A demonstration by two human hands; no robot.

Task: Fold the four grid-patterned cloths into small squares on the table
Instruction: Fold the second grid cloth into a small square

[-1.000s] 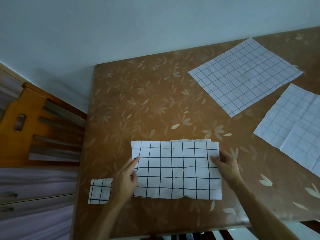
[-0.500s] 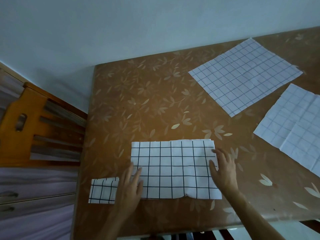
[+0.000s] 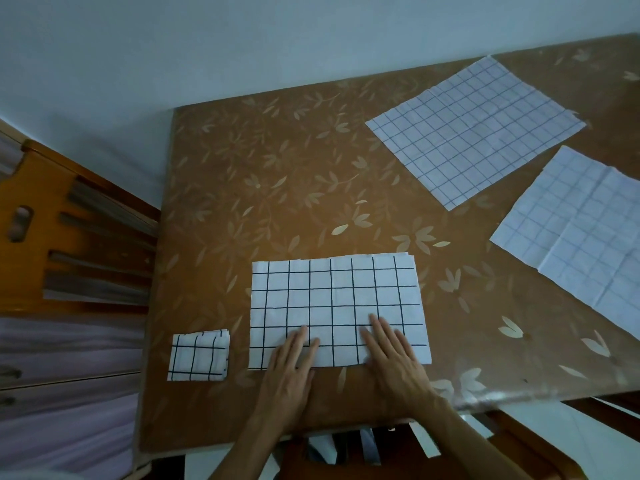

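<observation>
Cloths stand one done, the small folded square at lower left, one halved rectangle at lower centre under my left hand and right hand, fingers flat, grasping nothing, and two unfolded cloths at upper right; no writing shows.

Brown floral table, four grid cloths, one folded small

We lose the pale cloth past the right edge | our left hand and right hand cover the half-folded cloth near edge | worktop right side cut off
</observation>
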